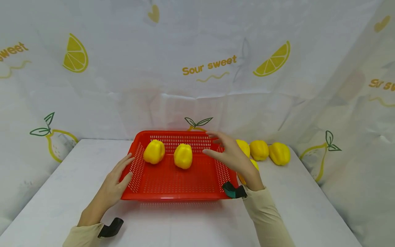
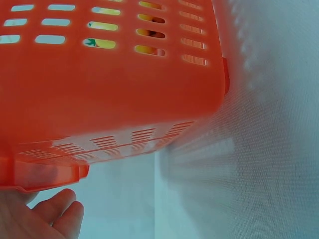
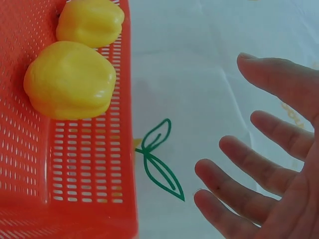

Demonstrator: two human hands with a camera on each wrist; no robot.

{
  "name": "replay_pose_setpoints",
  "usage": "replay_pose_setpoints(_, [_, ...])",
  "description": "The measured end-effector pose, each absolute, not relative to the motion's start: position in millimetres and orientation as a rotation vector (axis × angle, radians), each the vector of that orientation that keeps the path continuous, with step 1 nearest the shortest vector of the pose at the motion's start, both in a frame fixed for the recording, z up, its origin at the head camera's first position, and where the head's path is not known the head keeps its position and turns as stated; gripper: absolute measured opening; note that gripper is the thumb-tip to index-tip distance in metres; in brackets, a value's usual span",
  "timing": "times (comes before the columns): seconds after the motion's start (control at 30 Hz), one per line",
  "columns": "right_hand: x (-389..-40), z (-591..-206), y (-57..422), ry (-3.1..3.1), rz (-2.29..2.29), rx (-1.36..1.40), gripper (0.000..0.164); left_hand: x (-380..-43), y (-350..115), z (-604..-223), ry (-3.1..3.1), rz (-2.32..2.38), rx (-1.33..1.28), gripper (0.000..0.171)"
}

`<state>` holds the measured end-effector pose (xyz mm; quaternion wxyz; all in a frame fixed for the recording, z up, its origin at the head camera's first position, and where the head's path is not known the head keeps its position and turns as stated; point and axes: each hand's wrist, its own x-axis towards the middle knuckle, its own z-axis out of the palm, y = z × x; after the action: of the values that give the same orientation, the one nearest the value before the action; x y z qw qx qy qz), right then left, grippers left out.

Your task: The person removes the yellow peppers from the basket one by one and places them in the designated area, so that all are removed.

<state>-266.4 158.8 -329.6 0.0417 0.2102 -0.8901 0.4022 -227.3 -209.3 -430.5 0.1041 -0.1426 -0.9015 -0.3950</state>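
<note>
A red perforated plastic basket (image 1: 172, 196) holds two yellow bell peppers, one toward the left (image 1: 154, 151) and another near the middle (image 1: 183, 156). My left hand (image 1: 109, 188) is at the basket's left rim, fingers loosely extended; in the left wrist view its fingertips (image 2: 70, 219) show just beyond the rim's edge. Over the basket's right side hovers my right hand (image 1: 229, 152), its thumb and fingers spread with nothing between them. The right wrist view shows that hand (image 3: 269, 179) apart from the peppers (image 3: 70, 82) inside the basket.
Several more yellow bell peppers, such as one at the far right (image 1: 279, 153), lie on the white tabletop (image 1: 185, 226) right of the basket, partly hidden by my right arm. A white lemon-print curtain (image 1: 197, 41) hangs behind. Black wrist mounts (image 1: 111, 227) stick out from both sleeves.
</note>
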Motion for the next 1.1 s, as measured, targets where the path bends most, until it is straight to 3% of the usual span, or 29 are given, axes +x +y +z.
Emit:
replay_pose_setpoints(0.37, [-295,-338,135,-2.796,1.314,0.704,0.062,-226,-210,-429,-2.662,-1.183,-0.416,0.051])
replay_pose_setpoints(1.1, [-315,-361,101,-2.939,1.137,0.804,0.053,-228,-210,-431,-2.630,-1.173,-0.438,0.050])
